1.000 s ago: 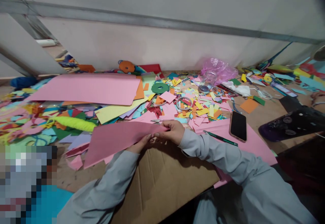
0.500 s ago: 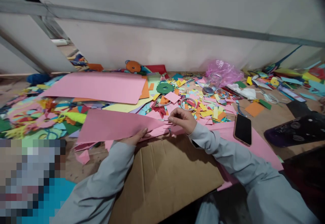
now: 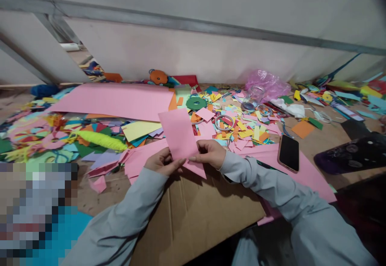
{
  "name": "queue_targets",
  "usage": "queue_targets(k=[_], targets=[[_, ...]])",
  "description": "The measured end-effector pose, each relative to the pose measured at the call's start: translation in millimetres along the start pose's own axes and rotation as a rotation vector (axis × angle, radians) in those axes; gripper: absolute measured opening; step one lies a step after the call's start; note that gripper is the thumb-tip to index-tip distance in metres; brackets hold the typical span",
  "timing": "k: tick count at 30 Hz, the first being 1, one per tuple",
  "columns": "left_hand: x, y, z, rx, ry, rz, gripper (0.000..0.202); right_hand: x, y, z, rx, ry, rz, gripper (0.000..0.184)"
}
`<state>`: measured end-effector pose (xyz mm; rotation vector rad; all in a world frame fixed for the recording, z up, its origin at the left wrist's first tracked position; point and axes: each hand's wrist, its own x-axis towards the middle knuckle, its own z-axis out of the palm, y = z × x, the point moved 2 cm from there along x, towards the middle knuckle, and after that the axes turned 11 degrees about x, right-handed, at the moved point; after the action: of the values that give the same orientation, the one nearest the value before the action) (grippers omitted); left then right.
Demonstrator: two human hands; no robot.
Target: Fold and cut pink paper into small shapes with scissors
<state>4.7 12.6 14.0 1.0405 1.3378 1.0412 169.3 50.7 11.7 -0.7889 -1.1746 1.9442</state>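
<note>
A folded pink paper sheet (image 3: 178, 134) stands upright between my two hands, above a brown cardboard sheet (image 3: 193, 213). My left hand (image 3: 163, 162) pinches its lower left edge, fingers closed on the paper. My right hand (image 3: 208, 152) grips its lower right edge, also closed on it. More pink paper (image 3: 139, 158) lies flat just left of my hands. Both arms wear grey sleeves.
A large pink sheet (image 3: 114, 100) lies at the back left. Many coloured paper scraps (image 3: 241, 127), tape rings (image 3: 223, 122) and a glass jar (image 3: 253, 96) cover the middle. A black phone (image 3: 288, 152) rests on pink paper at right; a dark device (image 3: 351, 152) beyond it.
The long pink sheet that lay flat to the left has been folded and raised upright between both hands. My left hand came up from under it to pinch its edge.
</note>
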Motion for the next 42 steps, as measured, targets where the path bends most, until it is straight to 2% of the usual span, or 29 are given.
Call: queue_targets(k=[4, 7, 10, 13, 15, 19, 24, 32, 37, 42], targets=[[2, -1, -4.5, -0.044, 0.033, -0.027, 0.058, 1, 3, -2, -0.005, 0.132, -0.018, 0.043], [6, 1, -14.4, 0.02, 0.1, 0.053, 0.056, 1, 1, -4, -0.01, 0.187, -0.068, 0.039], [6, -1, -15.8, 0.058, 0.066, 0.083, 0.046, -1, -1, -4, 0.006, 0.23, -0.118, 0.036], [5, -7, -7.0, 0.107, -0.037, 0.043, 0.044, -4, 1, -1, 0.024, 0.217, -0.129, 0.034], [4, -10, -2.3, 0.12, -0.059, 0.057, 0.043, -5, 2, 2, 0.037, 0.183, -0.135, 0.034], [2, -12, -0.3, 0.126, -0.126, 0.04, 0.043, -5, 0, 5, 0.12, 0.123, -0.102, 0.044], [-1, -10, 1.1, 0.136, -0.229, 0.035, 0.043, -5, -2, 1, 0.187, 0.153, -0.078, 0.046], [-5, -6, -0.3, 0.11, -0.197, 0.005, 0.029, 1, 6, -11, 0.163, 0.171, -0.039, 0.036], [-4, -6, -0.4, 0.117, -0.175, -0.001, 0.028, 2, -6, -9, 0.134, 0.071, -0.103, 0.046], [-5, -7, 0.4, 0.156, -0.208, 0.013, 0.033, 2, -6, -11, 0.142, 0.081, -0.132, 0.055]])
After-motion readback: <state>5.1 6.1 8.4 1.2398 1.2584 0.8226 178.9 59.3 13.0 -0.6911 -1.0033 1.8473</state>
